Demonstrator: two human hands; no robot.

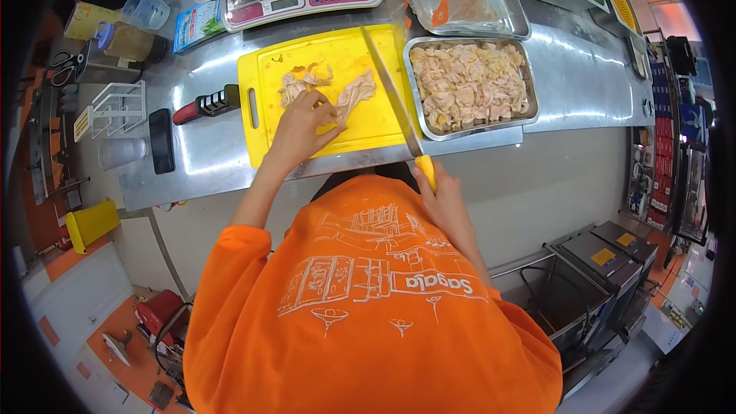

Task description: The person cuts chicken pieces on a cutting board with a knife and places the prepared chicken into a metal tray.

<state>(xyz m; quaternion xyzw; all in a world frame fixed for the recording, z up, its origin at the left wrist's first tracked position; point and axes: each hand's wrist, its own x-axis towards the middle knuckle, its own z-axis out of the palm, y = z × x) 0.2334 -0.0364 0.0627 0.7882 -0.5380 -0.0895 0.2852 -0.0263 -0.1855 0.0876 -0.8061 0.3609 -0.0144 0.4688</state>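
Note:
On the yellow cutting board [268, 126] lie a strip of pale raw meat [357, 92] and some smaller scraps [293, 89] to its left. My left hand [305, 126] is over the board, its fingertips at the lower end of the strip, fingers bent and partly together. My right hand [445, 198] is wrapped round the yellow handle of a long knife [392, 96]. The blade slants up and left over the board's right side. Right of the board stands a metal tray [534, 103] filled with cut meat pieces [469, 80].
Behind the board are a pink scale [303, 1], a blue packet [198, 25] and a plastic bag [460, 0]. At left lie a knife sharpener [207, 104], a black phone [162, 141], a plastic cup [123, 152] and a white rack [115, 110].

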